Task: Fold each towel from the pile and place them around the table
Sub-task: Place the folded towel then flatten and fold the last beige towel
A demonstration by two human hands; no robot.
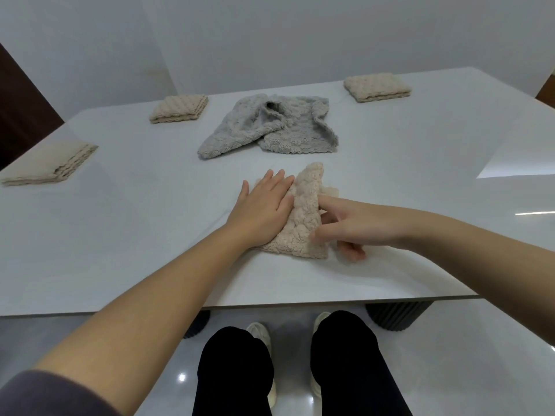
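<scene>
A beige towel (303,214) lies partly folded on the white table (126,235) in front of me. My left hand (261,205) presses flat on its left half with straight fingers. My right hand (345,226) pinches the towel's right flap and lifts it up on edge. Behind it a pile of grey towels (270,127) lies crumpled in the table's middle. Three folded beige towels sit around the table: one at the left edge (51,165), one at the back left (180,108), one at the back right (377,87).
The table's near edge runs just below my forearms, with my legs and light shoes (261,334) under it. Dark ribbed table legs (396,315) stand below the front edge. A grey wall lies behind the table.
</scene>
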